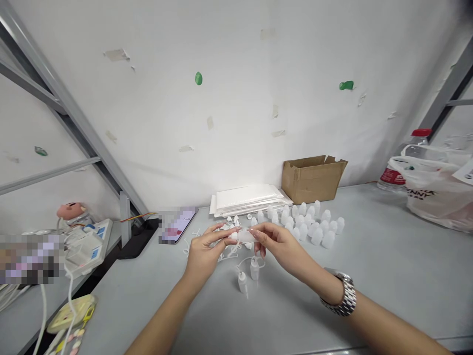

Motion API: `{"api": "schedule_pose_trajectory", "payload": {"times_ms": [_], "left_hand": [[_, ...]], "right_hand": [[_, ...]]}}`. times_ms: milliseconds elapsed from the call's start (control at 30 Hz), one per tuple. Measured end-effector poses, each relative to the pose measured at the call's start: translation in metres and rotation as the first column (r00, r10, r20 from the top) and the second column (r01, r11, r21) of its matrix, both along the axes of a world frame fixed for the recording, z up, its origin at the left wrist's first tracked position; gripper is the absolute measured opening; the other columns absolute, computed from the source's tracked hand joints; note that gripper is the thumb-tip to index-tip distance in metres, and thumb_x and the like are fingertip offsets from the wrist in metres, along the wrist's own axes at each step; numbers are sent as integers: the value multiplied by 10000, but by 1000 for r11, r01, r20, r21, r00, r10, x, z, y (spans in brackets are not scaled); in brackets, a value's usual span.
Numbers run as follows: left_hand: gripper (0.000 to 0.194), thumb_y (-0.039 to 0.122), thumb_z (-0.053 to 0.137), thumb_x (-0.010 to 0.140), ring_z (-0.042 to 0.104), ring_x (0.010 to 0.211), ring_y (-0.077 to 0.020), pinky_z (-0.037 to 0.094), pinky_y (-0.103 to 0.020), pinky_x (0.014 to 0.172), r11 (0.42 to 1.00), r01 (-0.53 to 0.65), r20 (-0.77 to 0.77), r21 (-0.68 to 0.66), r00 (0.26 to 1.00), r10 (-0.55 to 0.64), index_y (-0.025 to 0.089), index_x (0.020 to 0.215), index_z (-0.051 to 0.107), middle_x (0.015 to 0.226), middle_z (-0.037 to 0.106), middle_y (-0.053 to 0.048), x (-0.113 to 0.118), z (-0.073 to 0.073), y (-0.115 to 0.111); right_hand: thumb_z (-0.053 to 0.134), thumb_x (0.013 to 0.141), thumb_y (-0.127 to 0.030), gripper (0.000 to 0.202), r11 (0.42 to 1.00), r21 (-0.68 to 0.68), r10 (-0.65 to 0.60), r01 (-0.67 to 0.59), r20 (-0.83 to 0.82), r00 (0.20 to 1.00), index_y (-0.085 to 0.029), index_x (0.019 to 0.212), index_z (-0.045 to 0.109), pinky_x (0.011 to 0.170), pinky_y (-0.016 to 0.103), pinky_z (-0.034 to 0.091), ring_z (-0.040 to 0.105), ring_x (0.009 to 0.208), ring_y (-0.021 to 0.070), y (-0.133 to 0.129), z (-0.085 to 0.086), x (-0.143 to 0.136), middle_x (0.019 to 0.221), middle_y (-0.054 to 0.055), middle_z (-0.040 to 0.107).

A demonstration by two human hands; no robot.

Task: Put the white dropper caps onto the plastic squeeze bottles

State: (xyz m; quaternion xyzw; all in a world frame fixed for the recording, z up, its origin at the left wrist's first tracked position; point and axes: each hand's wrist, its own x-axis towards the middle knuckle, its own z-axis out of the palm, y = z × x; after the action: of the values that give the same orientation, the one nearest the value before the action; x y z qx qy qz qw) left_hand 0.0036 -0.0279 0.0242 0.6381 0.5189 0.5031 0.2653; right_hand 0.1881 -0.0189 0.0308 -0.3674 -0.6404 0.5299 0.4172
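Between my two hands lies a small white plastic bottle [244, 236], held sideways above the table. My left hand [207, 249] pinches its left end, where a white cap shows. Around its right end are the closed fingers of my right hand [275, 244], with a metal watch [342, 293] on that wrist. Just below stand two small white bottles [242, 282] with thin tubes at their tops. Several loose white tubes [231, 255] and small white caps [236, 220] lie behind and beside my left hand. To the right, several translucent white bottle-shaped pieces [316, 235] stand in a cluster.
At the wall are a stack of white flat packs [251, 198] and an open cardboard box [312, 180]. A phone [179, 226] leans left of them. On the right are a plastic bag [439, 192] and a large red-capped bottle [393, 175]. Power strips [86, 249] with cables sit left.
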Motion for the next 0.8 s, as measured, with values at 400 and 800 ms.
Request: {"api": "schedule_pose_trajectory", "payload": {"times_ms": [400,800], "left_hand": [[109,223,648,661,546,1068,-196,448,-306,910,1000,-6,93,-20,996,7,280,703,731,800,732,17,9,-5,-4],[145,239,709,581,651,839,-202,522,-299,767,984,14,272,-180,962,36,230,725,732,846,729,-18,12,-3,0]], "right_hand": [[455,795,-548,421,992,-122,-22,20,-12,1000,-171,613,484,406,214,298,380,355,58,2,1,4,447,-24,541],[584,763,-367,279,998,-5,55,-55,25,998,-182,972,586,638,282,459,559,616,122,1,9,11,692,4,605]]}}
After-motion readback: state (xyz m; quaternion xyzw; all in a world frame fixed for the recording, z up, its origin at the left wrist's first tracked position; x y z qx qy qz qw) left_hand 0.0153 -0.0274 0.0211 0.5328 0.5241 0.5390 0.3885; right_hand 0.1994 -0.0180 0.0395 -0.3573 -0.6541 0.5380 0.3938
